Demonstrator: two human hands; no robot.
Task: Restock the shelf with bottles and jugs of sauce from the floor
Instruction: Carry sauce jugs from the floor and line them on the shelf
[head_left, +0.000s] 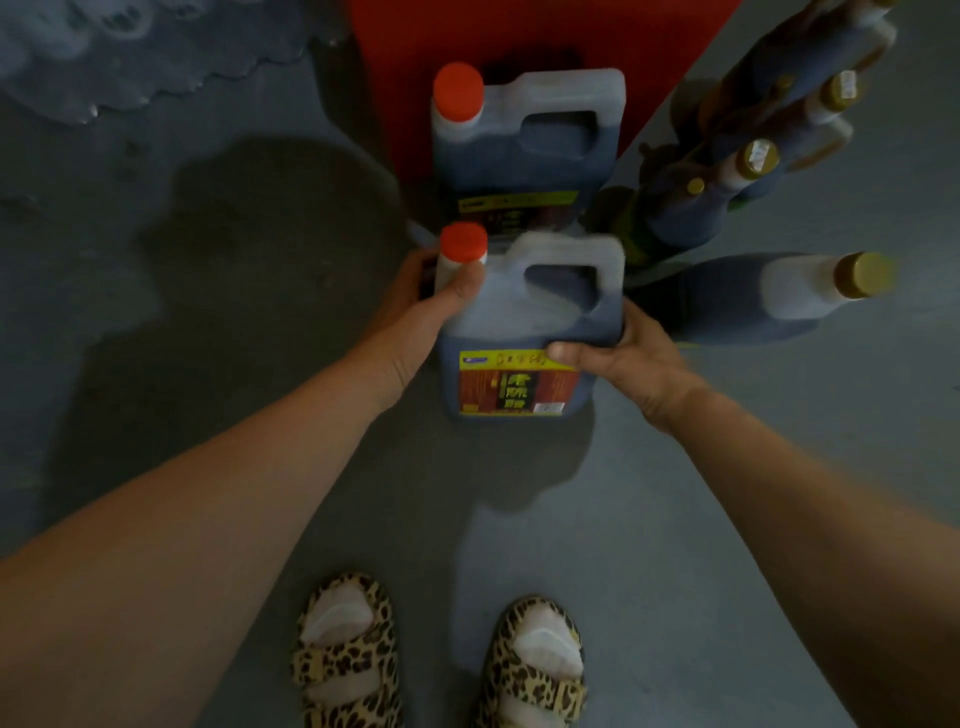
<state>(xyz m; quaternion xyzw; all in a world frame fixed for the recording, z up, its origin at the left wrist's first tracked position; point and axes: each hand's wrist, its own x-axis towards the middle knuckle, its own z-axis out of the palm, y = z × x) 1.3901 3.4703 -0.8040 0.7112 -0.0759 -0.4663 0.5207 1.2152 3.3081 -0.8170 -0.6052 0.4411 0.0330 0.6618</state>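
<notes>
The grey concrete floor (208, 312) fills most of the view. A flat red mat (519, 31) lies on it at the top. Two bare arms reach down from the bottom corners.

A big plastic jug of dark sauce with a red cap (524, 140) stands on the edge of the red mat. A second plastic jug of dark sauce with a red cap and a yellow and red label (524, 332) is just in front of it, nearer the person, upright between both hands. The left hand (421, 322) holds its left side, with the thumb curled over the neck just under the cap. The right hand (623, 358) holds its right side, with the thumb pressed on the top of the label. The other fingers of both hands wrap behind the jug and are hidden.

To the right stands a group of tall dark sauce bottles with gold caps (753, 171).

Below are two feet in leopard-print sandals (348, 660) and white socks.
</notes>
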